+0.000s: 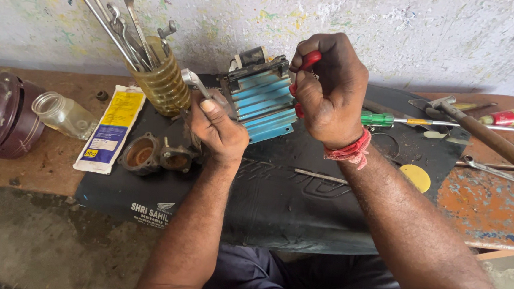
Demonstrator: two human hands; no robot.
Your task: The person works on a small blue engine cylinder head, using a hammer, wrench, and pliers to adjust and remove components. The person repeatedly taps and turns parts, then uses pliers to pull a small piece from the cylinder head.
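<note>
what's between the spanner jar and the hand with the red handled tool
In the head view, a blue finned metal block stands between the jar of spanners and the right hand; the left hand sits just below it.

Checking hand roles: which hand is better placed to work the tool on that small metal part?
Right, likely. The right hand is already fisted round the red-handled tool, raised beside the part. The left hand is busy pinching the small metal part steady above the black mat.

Both forearms run up from bottom centre. Left hand (217,127) at mid-frame, fingers curled down, thumb on top. Right hand (327,89) higher, upper centre, clenched in a fist, red thread at wrist.
</note>
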